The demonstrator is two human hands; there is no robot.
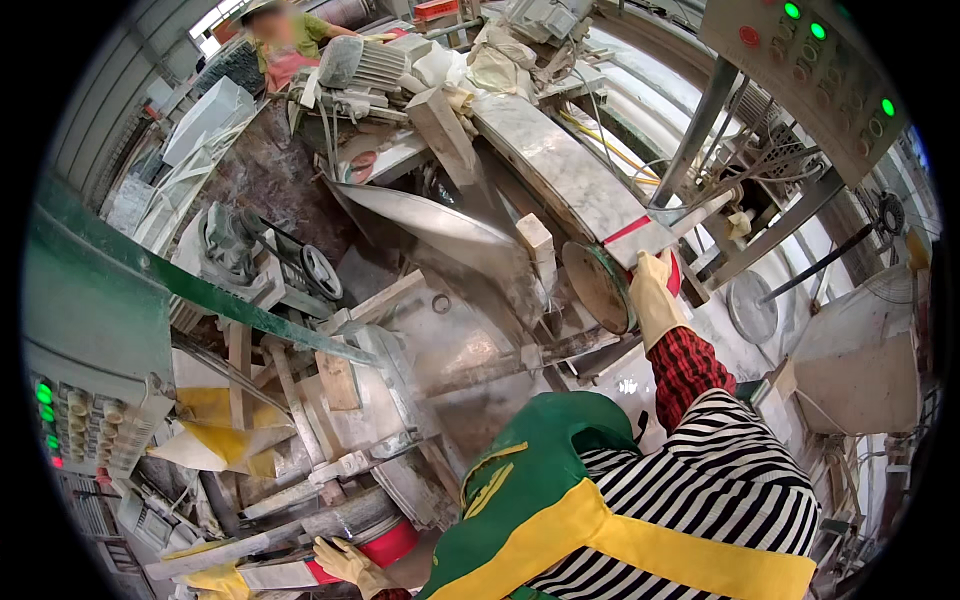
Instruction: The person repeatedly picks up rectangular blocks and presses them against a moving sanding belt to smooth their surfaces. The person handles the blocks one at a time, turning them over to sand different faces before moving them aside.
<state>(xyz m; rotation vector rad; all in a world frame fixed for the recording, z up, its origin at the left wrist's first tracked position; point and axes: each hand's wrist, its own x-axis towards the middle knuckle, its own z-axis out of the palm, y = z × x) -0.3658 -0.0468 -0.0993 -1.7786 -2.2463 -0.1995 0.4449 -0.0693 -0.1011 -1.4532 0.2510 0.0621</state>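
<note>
At 1 o'clock from the centre, a long pale board point(550, 150) slants down toward 3 o'clock, a red stripe point(626, 229) crossing its near end. At that end, at 3 o'clock, is the right hand point(655, 295), in a pale yellow glove, its fingers bent at the board's edge beside a small patch of red; how firmly they grip cannot be told. A red-and-black checked sleeve point(690, 368) covers its wrist. Just left of this hand stands a green-rimmed disc point(597, 287), tilted; farther out at 3 o'clock, a grey round plate point(752, 307) is joined to a dark rod.

At 7 o'clock, the left hand point(347, 565), likewise gloved, lies with loosely spread fingers, clenching nothing, at a pale strip point(280, 575) with red on its end. A broad red band point(391, 543) is just beside it.

Farther out, yellow sheeting point(220, 435) hangs at 8 o'clock, near a control panel point(100, 425) with green lights. Another such panel point(805, 85) is at 2 o'clock. At 9 o'clock is a small spoked wheel point(320, 272); toward 11 o'clock, a finned motor point(365, 65) sits near another person point(285, 50) in a yellow-green top. The wearer's green apron point(530, 450), yellow-edged, fills 5 o'clock.
</note>
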